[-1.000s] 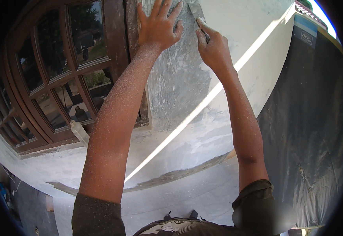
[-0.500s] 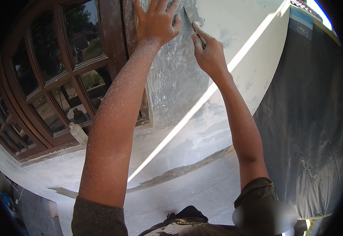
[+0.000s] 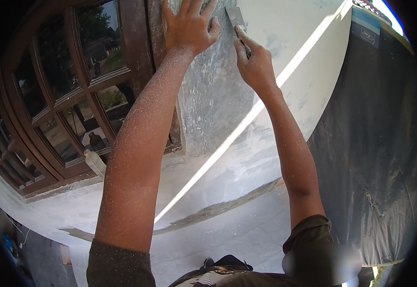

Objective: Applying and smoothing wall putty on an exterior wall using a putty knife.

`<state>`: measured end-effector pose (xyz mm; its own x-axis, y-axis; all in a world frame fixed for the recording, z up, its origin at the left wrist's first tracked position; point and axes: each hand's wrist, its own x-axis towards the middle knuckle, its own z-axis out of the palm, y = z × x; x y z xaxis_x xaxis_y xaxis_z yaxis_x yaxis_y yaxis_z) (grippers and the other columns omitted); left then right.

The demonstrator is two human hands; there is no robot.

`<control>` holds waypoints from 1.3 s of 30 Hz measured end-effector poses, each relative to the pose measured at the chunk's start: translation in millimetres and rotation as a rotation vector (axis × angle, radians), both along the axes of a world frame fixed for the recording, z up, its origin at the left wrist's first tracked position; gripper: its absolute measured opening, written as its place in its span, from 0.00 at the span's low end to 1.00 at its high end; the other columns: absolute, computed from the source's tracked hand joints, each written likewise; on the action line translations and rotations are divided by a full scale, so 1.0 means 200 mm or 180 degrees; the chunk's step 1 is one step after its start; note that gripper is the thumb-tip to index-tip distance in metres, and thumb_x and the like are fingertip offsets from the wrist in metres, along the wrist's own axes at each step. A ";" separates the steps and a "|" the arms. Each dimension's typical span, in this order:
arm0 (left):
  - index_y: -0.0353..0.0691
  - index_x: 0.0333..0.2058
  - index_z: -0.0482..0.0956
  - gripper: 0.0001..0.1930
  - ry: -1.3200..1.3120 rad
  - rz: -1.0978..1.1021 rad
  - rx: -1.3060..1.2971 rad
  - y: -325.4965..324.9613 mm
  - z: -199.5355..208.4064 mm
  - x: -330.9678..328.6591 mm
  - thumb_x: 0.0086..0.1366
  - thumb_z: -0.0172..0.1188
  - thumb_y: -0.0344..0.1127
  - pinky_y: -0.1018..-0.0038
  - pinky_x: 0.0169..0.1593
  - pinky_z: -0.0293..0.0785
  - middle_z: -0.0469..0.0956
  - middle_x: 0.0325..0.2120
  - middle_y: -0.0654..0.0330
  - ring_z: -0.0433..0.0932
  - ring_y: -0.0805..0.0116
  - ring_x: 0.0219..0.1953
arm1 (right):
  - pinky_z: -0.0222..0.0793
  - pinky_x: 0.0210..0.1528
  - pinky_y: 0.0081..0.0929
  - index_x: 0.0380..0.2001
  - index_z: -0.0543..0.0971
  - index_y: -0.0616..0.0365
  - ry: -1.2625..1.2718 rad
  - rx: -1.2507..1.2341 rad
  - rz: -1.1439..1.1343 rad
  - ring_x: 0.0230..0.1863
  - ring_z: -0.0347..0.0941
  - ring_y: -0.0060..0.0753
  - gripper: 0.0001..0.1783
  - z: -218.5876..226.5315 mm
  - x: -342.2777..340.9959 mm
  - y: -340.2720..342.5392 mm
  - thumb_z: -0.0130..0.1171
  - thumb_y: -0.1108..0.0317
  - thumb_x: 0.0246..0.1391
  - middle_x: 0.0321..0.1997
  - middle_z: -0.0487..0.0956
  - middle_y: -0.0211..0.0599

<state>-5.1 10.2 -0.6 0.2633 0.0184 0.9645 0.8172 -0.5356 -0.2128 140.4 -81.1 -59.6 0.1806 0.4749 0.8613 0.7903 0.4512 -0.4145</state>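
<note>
My left hand [image 3: 189,26] lies spread against the wall beside the window frame, its fingertips cut off by the top edge. My right hand [image 3: 255,62] is wrapped round the handle of a putty knife [image 3: 235,17], whose flat metal blade points up and to the left on the wall. The wall [image 3: 208,100] is patchy grey near the window and pale, smoother off-white to the right. White dust speckles my left forearm and the backs of both hands.
A brown wooden window [image 3: 93,86] with dark panes fills the left. A pale plastic bottle [image 3: 94,161] stands on its sill. Black sheeting [image 3: 366,143] hangs at the right. A strip of sunlight crosses the wall diagonally, above a pale tiled floor [image 3: 194,248].
The putty knife has shifted very slightly on the wall with my right hand. My left hand keeps its place.
</note>
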 end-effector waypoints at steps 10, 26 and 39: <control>0.48 0.64 0.73 0.31 0.0000 -0.0043 0.0093 0.00 -0.01 0.01 0.61 0.59 0.43 0.33 0.71 0.44 0.59 0.72 0.58 0.50 0.60 0.76 | 0.76 0.45 0.43 0.62 0.76 0.57 -0.0296 0.0494 0.0034 0.37 0.83 0.60 0.22 -0.09 0.06 0.06 0.55 0.66 0.66 0.40 0.82 0.65; 0.49 0.65 0.71 0.31 -0.0012 0.0051 0.0174 0.04 -0.01 -0.01 0.63 0.59 0.44 0.34 0.72 0.44 0.56 0.74 0.59 0.49 0.60 0.77 | 0.77 0.42 0.40 0.62 0.77 0.54 -0.0249 0.0367 0.0006 0.31 0.83 0.56 0.22 -0.05 0.06 0.05 0.56 0.65 0.66 0.39 0.82 0.65; 0.49 0.66 0.70 0.31 0.0030 0.0205 -0.0047 0.00 0.00 -0.01 0.64 0.58 0.45 0.34 0.71 0.45 0.56 0.74 0.58 0.48 0.60 0.77 | 0.78 0.41 0.40 0.62 0.77 0.53 -0.0394 0.0389 -0.0072 0.27 0.82 0.51 0.22 -0.13 0.04 0.03 0.56 0.65 0.66 0.36 0.84 0.60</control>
<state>-6.3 9.2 -0.8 0.2702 0.0500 0.9615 0.8481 -0.4851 -0.2131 147.6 -75.5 -85.3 0.0791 0.3623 0.9287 0.8425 0.4737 -0.2565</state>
